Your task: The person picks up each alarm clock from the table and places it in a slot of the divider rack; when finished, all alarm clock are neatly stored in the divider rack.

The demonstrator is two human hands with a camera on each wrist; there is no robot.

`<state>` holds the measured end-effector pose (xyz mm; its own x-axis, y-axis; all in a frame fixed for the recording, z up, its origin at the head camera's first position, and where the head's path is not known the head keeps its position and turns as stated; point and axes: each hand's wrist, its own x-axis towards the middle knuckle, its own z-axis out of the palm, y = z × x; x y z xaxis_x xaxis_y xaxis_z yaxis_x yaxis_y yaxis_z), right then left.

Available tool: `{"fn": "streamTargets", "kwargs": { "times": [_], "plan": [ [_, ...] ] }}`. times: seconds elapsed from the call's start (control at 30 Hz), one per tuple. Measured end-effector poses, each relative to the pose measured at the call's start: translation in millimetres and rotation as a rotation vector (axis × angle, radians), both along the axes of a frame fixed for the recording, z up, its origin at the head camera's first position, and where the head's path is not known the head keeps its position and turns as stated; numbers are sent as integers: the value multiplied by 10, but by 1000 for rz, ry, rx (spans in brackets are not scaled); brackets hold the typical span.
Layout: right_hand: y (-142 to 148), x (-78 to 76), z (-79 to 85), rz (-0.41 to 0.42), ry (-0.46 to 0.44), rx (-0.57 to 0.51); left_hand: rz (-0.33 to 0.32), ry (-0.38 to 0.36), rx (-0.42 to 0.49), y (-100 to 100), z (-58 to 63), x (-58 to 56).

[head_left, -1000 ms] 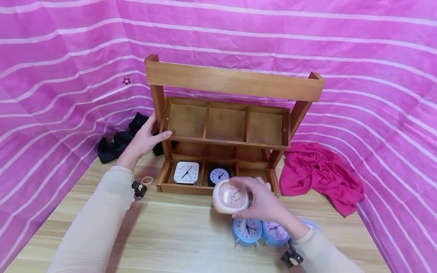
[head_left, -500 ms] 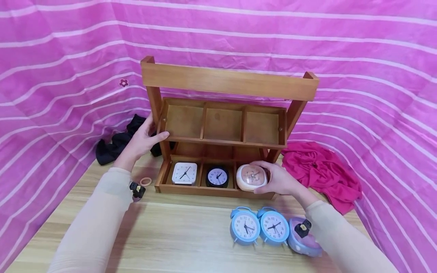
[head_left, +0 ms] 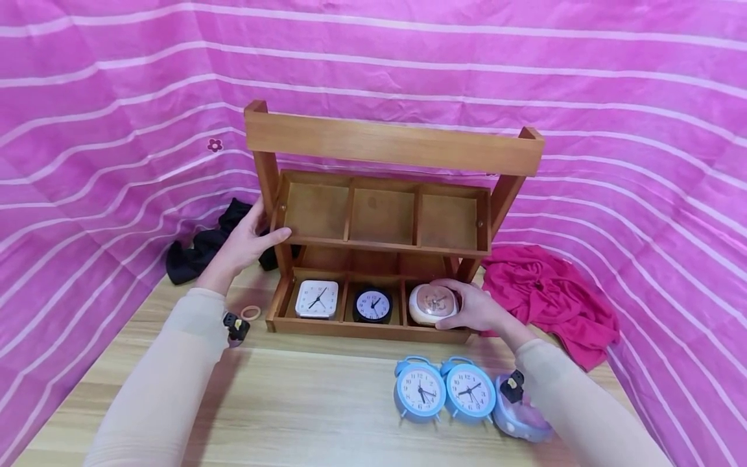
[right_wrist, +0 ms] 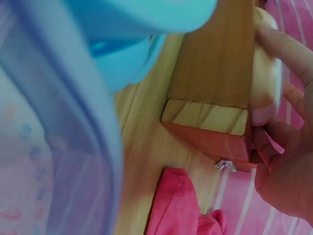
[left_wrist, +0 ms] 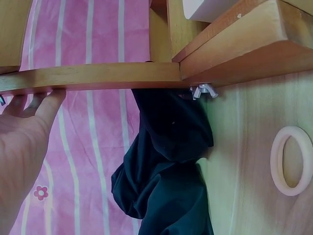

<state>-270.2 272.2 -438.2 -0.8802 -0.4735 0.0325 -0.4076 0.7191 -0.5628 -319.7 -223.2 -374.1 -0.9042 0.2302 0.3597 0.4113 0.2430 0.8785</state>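
My right hand [head_left: 474, 305] holds a rounded white clock [head_left: 433, 303] with a pinkish face, thumb and fingers on its sides. The clock sits in the right compartment of the bottom row of a two-tier wooden shelf [head_left: 391, 139]. Beside it in that row are a round black clock [head_left: 372, 305] and, at the left, a square white clock [head_left: 317, 299]. My left hand [head_left: 242, 243] grips the shelf's left side, its thumb over the upper tray's front corner. In the left wrist view, fingers [left_wrist: 48, 108] lie against the upright.
Two light-blue twin-bell clocks [head_left: 420, 391] and a blue-purple clock [head_left: 519, 415], partly under the right wrist, stand in front. A crumpled magenta cloth [head_left: 543, 298] lies right of the shelf, a black cloth [head_left: 201, 253] left. A beige ring [head_left: 251, 313] lies near my left wrist.
My right hand has carried the white clock from in front of the shelf right and back into the lower right compartment, where it now sits lower. My left hand has stayed at the shelf.
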Motion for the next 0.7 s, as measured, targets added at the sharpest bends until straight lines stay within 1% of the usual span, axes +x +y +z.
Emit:
{"fn": "streamTargets", "kwargs": {
  "times": [0.07,0.17,0.23,0.33,0.5,0.6,0.7],
  "plan": [
    [-8,-9,-20,-5,-3,2,0,-1,-4,-4,-4,0],
    [-18,-11,-36,-5,20,27,-3,2,-9,-9,-3,-1],
    [-31,-13,-43,-1,45,57,-2,1,-9,-10,2,1],
    [-58,-11,-37,-21,85,112,0,-3,-9,-13,11,6],
    [-109,2,2,-87,73,162,-1,-6,-9,-19,9,8],
    [-118,7,9,-101,59,167,-3,-4,-7,-17,5,4],
    [-119,16,11,-96,51,159,-3,-5,-6,-17,0,2]
  ]
}}
